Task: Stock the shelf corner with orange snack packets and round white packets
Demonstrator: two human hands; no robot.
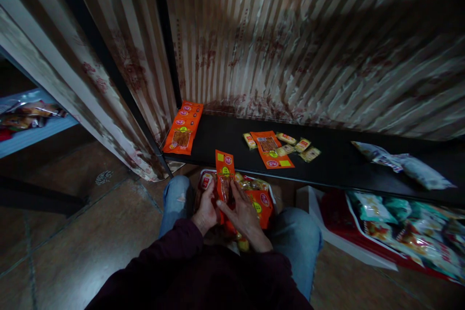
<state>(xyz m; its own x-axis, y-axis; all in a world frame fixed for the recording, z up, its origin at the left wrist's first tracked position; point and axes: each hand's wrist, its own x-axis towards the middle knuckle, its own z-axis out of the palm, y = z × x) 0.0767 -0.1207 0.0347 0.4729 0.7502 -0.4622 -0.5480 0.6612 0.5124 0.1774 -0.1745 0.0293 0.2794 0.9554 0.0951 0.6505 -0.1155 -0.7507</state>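
Observation:
My left hand (205, 208) is closed round the lower edge of an upright orange snack packet (225, 174), held over my lap. My right hand (244, 213) rests against the same packet from the right, fingers stretched along its front. Beneath both hands sits a box (267, 189) holding more orange packets (262, 203) and small yellow ones. My knees in blue jeans flank the box.
A low black shelf (334, 164) carries an orange packet stack (183, 128) at its left end, one orange packet (271, 150) ringed by small yellow packets, and white bags (403, 164) at the right. A red box of mixed snacks (395, 225) lies on the tiled floor at right.

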